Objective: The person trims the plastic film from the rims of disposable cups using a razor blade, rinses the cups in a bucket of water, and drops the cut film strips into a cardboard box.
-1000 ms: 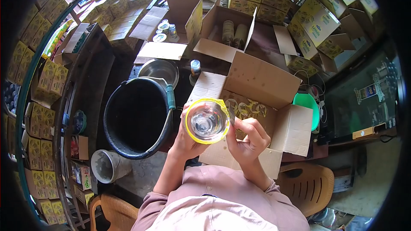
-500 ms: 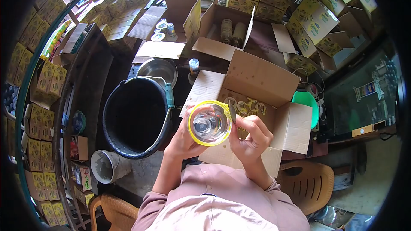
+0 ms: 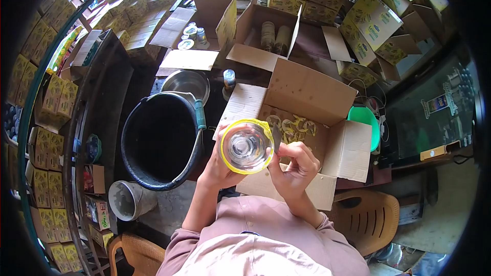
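A clear plastic cup point(image 3: 242, 147) with a yellow rim faces the camera, its open mouth or top toward me. Wrapped round its left side is my left hand point(image 3: 221, 166). My right hand point(image 3: 296, 167) is closed in a pinch on a thin dark blade point(image 3: 276, 134), which touches the rim at the right. Behind the hands stands an open cardboard box point(image 3: 313, 91), with several yellow and whitish ring-like scraps point(image 3: 298, 127) on its bottom.
Left of the hands is a large black bucket point(image 3: 159, 143) with a green handle grip. Behind it lies a metal bowl point(image 3: 189, 86). A green basin point(image 3: 364, 122) sits right of the box. Farther back are open cartons point(image 3: 208, 30) holding cups. Plastic chairs point(image 3: 376, 220) flank the person.
The cup and both hands shift slightly, first right and then back left. The cup's tilt varies a little. Both hands keep their holds.
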Motion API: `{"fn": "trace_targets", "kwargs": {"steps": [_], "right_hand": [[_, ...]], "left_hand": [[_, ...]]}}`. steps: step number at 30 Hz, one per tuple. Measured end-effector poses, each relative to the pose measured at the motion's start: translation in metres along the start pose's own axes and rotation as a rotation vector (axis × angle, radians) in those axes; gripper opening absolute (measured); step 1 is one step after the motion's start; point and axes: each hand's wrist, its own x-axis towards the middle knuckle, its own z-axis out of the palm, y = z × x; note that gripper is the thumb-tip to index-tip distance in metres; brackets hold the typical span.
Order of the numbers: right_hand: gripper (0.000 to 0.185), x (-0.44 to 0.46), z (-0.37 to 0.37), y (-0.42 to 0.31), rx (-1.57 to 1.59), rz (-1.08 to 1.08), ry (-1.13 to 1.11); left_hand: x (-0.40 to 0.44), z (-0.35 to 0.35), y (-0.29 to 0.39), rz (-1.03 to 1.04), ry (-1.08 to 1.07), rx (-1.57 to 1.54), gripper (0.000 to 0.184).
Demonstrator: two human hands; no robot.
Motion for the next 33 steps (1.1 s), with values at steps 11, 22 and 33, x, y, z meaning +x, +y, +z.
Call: {"fn": "trace_targets", "kwargs": {"steps": [11,22,33], "right_hand": [[0.016,0.007,-0.003,-0.006,-0.096,-0.042,0.017],[0.016,0.003,0.000,-0.012,-0.021,-0.008,0.022],[0.019,0.006,0.001,-0.012,-0.232,-0.167,0.076]], "left_hand": [[-0.002,0.001,0.001,-0.214,-0.100,-0.281,0.063],[-0.002,0.014,-0.003,-0.258,0.021,-0.595,0.064],[-0.006,0.014,-0.004,-0.202,-0.015,-0.400,0.067]]}}
